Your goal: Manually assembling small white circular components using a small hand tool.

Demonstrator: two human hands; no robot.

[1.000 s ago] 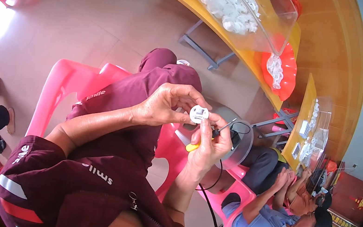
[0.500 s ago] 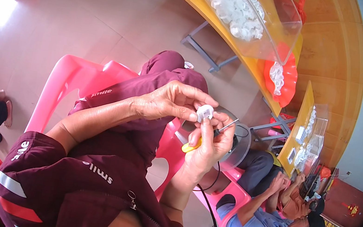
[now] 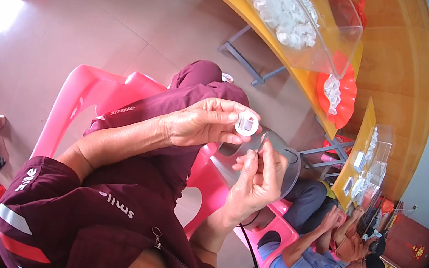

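A small round white plastic part (image 3: 247,123) with a square recess in its face is pinched between the thumb and fingers of my left hand (image 3: 202,124). Close by on the right, my right hand (image 3: 255,187) is curled around a small screwdriver (image 3: 263,140). Only its thin metal shaft shows, pointing up past the fingers; the handle is hidden by the hand now. The screwdriver and the white part are apart. Both hands are held above my lap, over the dark red trousers (image 3: 174,107).
A clear bin (image 3: 343,53) of white parts stands on a yellow table (image 3: 234,5), beside a red bowl (image 3: 346,98) holding more. Two people sit at right near another yellow table (image 3: 343,170). A pink chair (image 3: 73,96) lies around me, and a black cable (image 3: 252,250) runs below my right hand.
My right hand has let go of the white part and drawn down and away from it. The screwdriver's shaft has swung more upright. My left hand has turned the part's recessed face into view.
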